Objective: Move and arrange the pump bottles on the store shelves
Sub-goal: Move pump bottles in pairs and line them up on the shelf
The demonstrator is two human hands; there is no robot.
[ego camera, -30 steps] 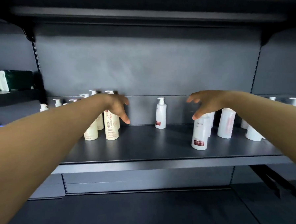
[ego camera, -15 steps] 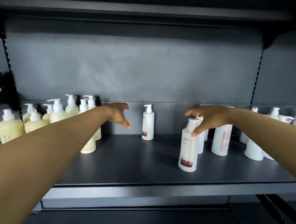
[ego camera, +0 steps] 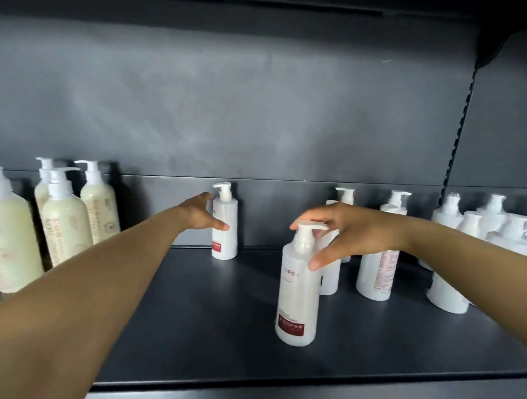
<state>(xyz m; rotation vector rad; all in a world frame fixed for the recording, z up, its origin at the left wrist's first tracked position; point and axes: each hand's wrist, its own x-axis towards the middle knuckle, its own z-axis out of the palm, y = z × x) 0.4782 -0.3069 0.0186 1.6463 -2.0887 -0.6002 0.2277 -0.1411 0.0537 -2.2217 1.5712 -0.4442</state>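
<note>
A white pump bottle with a red label (ego camera: 297,289) stands upright near the middle of the dark shelf (ego camera: 219,325). My right hand (ego camera: 346,231) hovers spread over its pump head, the thumb lying against the bottle's shoulder, fingers not closed round it. A second white bottle with a red label (ego camera: 225,224) stands against the back wall. My left hand (ego camera: 200,212) reaches it with straight fingers, thumb across its front, the other fingers at its left side.
Several cream-yellow pump bottles (ego camera: 66,216) crowd the left end of the shelf. More white pump bottles (ego camera: 378,257) stand at the right, some behind my right arm. The shelf's front edge (ego camera: 276,389) runs below, and a slotted upright (ego camera: 459,130) divides the back wall.
The view has closed in on the shelf. My left hand has advanced to the back bottle, and my right hand has spread over the front bottle's pump.
</note>
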